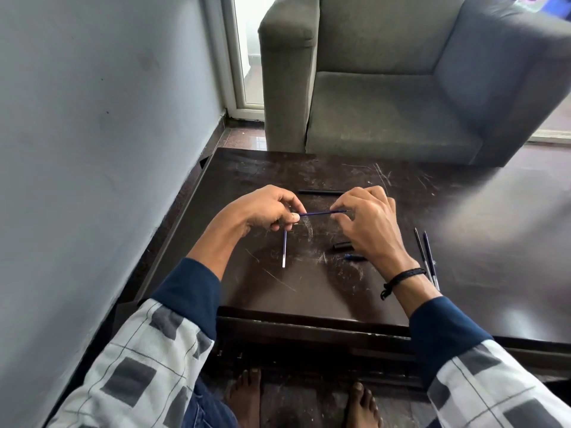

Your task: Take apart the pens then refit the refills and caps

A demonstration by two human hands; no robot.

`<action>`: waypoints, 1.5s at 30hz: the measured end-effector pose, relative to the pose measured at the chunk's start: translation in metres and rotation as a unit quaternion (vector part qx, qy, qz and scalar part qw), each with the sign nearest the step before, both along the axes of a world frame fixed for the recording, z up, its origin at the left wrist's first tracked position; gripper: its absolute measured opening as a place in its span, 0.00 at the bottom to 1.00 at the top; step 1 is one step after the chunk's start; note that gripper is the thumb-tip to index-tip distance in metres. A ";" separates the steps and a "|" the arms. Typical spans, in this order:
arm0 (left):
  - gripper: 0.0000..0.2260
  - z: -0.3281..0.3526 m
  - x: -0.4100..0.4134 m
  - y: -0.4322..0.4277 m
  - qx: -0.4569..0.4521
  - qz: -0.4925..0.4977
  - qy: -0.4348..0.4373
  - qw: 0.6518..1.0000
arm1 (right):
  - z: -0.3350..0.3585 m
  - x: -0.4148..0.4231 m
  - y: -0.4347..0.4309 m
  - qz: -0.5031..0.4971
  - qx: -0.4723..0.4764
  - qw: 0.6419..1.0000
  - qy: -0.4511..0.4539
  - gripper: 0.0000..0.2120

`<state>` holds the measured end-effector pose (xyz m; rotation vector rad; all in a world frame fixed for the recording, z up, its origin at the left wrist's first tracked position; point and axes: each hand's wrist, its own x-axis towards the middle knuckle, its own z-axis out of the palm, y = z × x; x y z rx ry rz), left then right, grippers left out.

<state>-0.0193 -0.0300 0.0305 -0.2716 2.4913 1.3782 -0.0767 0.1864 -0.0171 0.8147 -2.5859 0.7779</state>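
A thin dark blue refill runs level between my two hands above the dark table. My left hand pinches its left end and my right hand pinches its right end. A second refill, blue with a clear lower end, hangs or lies just below my left hand; whether that hand holds it I cannot tell. A black pen barrel lies beyond my hands. A black cap and a small blue piece lie under my right hand.
Two thin pens or refills lie side by side right of my right wrist. A grey armchair stands behind the table. A grey wall runs close along the left. My bare feet are below the table's front edge.
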 end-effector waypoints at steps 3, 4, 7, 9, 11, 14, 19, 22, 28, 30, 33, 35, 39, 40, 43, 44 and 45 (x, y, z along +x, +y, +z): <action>0.08 0.000 0.000 0.004 -0.004 -0.016 0.003 1.000 | -0.002 0.002 -0.004 0.026 0.004 1.000 0.000 0.02; 0.08 0.000 0.000 0.006 -0.002 -0.023 0.003 1.000 | -0.003 0.003 -0.006 0.037 0.010 0.999 -0.001 0.03; 0.08 -0.001 0.001 0.010 -0.004 -0.040 0.003 0.999 | -0.005 0.008 -0.010 0.061 0.038 0.997 0.000 0.03; 0.08 -0.001 0.001 0.010 -0.007 -0.040 0.005 0.999 | -0.005 0.008 -0.009 0.063 0.051 0.997 -0.007 0.05; 0.08 -0.001 0.001 0.009 -0.004 -0.033 0.010 0.999 | -0.004 0.006 -0.006 0.054 0.046 0.997 -0.020 0.08; 0.08 0.002 0.001 0.007 -0.003 -0.029 0.012 1.000 | -0.001 0.001 -0.002 0.036 0.030 0.999 -0.021 0.04; 0.08 0.002 0.001 0.006 -0.013 -0.038 0.011 0.999 | -0.002 0.001 -0.003 0.044 0.027 0.998 -0.026 0.01; 0.09 0.002 0.002 0.007 -0.002 -0.043 0.015 0.999 | -0.002 0.002 -0.003 0.039 0.024 0.999 -0.026 0.01; 0.10 -0.004 0.000 0.005 0.010 -0.049 0.012 0.999 | -0.003 0.006 -0.004 0.048 0.060 0.997 0.008 0.01; 0.10 -0.004 0.000 0.006 0.008 -0.047 0.015 0.999 | -0.005 0.007 -0.005 0.056 0.064 0.996 0.010 0.01; 0.10 -0.005 0.000 0.006 0.009 -0.047 0.019 0.999 | -0.006 0.007 -0.005 0.062 0.058 0.996 0.005 0.02; 0.11 -0.006 -0.001 0.006 0.008 -0.045 0.020 0.999 | -0.005 0.006 -0.005 0.061 0.058 0.996 0.005 0.02; 0.10 -0.007 -0.001 0.008 0.009 -0.036 0.020 0.999 | -0.003 0.007 -0.005 0.059 0.067 0.996 -0.009 0.02; 0.09 -0.006 -0.001 0.009 0.012 -0.033 0.021 0.999 | -0.002 0.007 -0.004 0.059 0.070 0.996 -0.018 0.04; 0.09 -0.004 0.000 0.009 0.014 -0.023 0.021 0.999 | 0.008 0.004 0.002 0.049 0.098 0.993 -0.051 0.13; 0.09 -0.004 0.000 0.008 0.013 -0.020 0.022 0.999 | 0.012 0.002 0.006 0.036 0.100 0.993 -0.059 0.15; 0.09 -0.004 0.000 0.008 0.012 -0.017 0.024 1.000 | 0.016 0.000 0.011 0.019 0.090 0.993 -0.068 0.14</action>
